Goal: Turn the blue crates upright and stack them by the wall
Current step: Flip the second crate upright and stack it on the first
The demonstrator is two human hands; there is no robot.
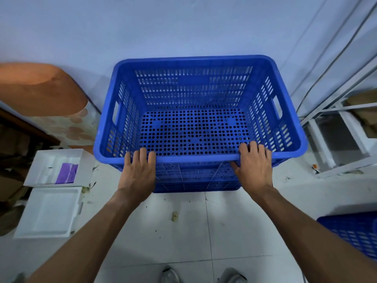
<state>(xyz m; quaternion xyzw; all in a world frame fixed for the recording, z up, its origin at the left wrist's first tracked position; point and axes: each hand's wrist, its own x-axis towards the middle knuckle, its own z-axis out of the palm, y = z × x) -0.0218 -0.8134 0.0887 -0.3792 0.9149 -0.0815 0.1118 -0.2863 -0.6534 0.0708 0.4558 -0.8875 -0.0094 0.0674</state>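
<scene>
An upright blue crate [195, 82] with slotted walls and a perforated floor stands against the pale wall, open side up. It appears to sit nested on another blue crate [195, 180] whose ribbed wall shows beneath its near rim. My left hand [139, 170] grips the near rim left of centre, fingers curled over the edge. My right hand [254, 164] grips the same rim right of centre, thumb under the lip. Part of a further blue crate [353, 233] lies on the floor at the lower right.
White foam trays [49, 211] lie on the floor at the left, one holding a purple piece [68, 173]. An orange-topped stool or seat [40, 86] stands at the far left. A white metal rack [338, 135] and cables stand at the right. My shoes [204, 275] are on white tiles.
</scene>
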